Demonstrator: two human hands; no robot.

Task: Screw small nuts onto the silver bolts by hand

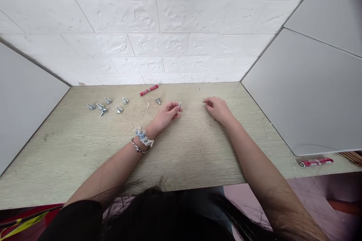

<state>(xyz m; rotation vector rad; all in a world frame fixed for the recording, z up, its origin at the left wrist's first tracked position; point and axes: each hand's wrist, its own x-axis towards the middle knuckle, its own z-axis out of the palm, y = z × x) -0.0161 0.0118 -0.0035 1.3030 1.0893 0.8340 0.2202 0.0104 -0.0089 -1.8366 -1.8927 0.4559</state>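
Observation:
Between the thumb and fingers of my left hand (166, 115) is a small silver bolt (180, 104), its threaded end pointing up and its head mostly hidden by the fingers. My right hand (218, 109) rests over the table to the right, fingers loosely curled with a gap at the thumb and nothing visible in them. A single bolt with a wide washer (158, 101) lies just beyond my left hand. Farther left, several similar bolts lie loosely grouped, among them a bolt (119, 110) and another bolt (91, 106).
The pale wood-grain table (181, 158) meets a white brick-patterned wall (175, 15). Grey panels stand at the left (25, 101) and right (319, 94). A red wrapped stick (148, 90) lies near the wall; a similar red packet (316, 162) lies at the right front edge.

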